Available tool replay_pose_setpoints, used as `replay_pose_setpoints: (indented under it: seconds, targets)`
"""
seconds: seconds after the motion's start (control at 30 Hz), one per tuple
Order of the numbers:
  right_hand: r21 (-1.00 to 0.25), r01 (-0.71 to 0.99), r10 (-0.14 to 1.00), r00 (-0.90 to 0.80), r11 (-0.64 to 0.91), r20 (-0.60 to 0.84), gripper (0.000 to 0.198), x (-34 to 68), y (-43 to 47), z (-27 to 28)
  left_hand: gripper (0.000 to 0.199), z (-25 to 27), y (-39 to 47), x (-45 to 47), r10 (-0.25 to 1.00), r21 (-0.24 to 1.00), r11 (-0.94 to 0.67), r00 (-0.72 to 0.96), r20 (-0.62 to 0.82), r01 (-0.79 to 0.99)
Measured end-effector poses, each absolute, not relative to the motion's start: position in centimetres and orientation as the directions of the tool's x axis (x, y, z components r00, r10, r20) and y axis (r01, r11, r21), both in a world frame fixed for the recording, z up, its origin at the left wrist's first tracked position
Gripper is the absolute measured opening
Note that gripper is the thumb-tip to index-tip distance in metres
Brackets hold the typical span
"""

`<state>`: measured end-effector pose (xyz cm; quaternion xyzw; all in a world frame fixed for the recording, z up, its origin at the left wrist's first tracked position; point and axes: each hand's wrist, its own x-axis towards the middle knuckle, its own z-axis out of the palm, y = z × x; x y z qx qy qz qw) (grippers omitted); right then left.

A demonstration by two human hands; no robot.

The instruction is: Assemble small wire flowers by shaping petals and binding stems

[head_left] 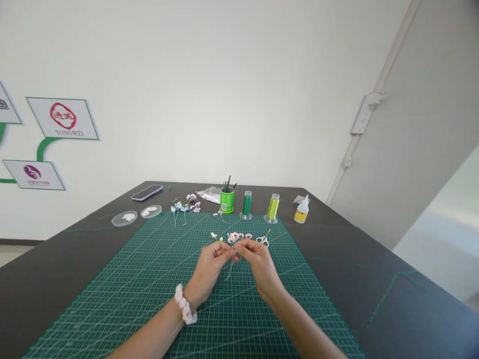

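Observation:
Above the green cutting mat (149,279), my left hand (212,267) and my right hand (260,264) meet, fingertips pinched together. Between them is a small pale pink craft flower (232,238), its head poking up over the fingers. A thin stem or thread (229,271) hangs below; which of the two it is I cannot tell. Both hands appear closed on the flower's stem, which the fingers mostly hide. Just beyond lie pink petal pieces (248,236), a small white bud with leaves (214,235) and white-handled scissors (263,241).
Behind the mat stand a green can of tools (226,200), a dark green thread spool (247,205), a yellow-green spool (273,208) and a glue bottle (301,211). Finished-looking blue flowers (179,208), two shallow dishes (124,218) and a phone (147,192) lie left.

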<state>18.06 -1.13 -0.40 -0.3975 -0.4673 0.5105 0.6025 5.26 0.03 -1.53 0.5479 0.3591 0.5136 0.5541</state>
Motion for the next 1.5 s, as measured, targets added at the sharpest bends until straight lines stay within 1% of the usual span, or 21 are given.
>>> replay_pose_setpoints:
  seconds: [0.2,0.37,0.53,0.77,0.97,1.23,1.5]
  targets:
    - [-0.961,-0.261,0.996,0.041,0.091,0.083,0.019,18.0,-0.5,-1.5,0.021,-2.1,0.2,5.3,0.971,0.983,-0.086,0.208,0.119,-0.164]
    - [-0.954,-0.292,0.997,0.048,0.073,0.062,0.019,17.9,-0.3,-1.9,0.021,-2.5,0.5,5.6,0.972,0.977,-0.030,0.220,0.078,-0.213]
    - [-0.952,-0.294,0.996,0.043,0.083,0.073,0.020,18.0,-0.4,-1.7,0.020,-2.7,0.6,5.6,0.970,0.969,-0.019,0.232,0.078,-0.245]
    - [-0.961,-0.250,0.991,0.097,0.117,0.095,0.017,17.7,-0.5,-1.7,0.020,-2.8,0.6,5.4,0.970,0.974,-0.036,0.225,0.088,-0.225]
    - [-0.963,-0.238,0.989,0.095,0.131,0.111,0.017,17.8,-0.6,-1.9,0.022,-2.8,0.5,5.5,0.974,0.977,-0.038,0.212,0.084,-0.211]
    - [-0.969,-0.159,0.969,0.190,0.190,0.159,0.015,17.4,-0.3,-2.4,0.022,-2.9,0.6,5.5,0.981,0.979,-0.042,0.176,0.077,-0.198]
    - [-0.974,-0.114,0.965,0.201,0.196,0.170,0.017,17.5,-0.4,-2.6,0.020,-3.1,0.6,5.4,0.978,0.980,-0.043,0.192,0.081,-0.196]
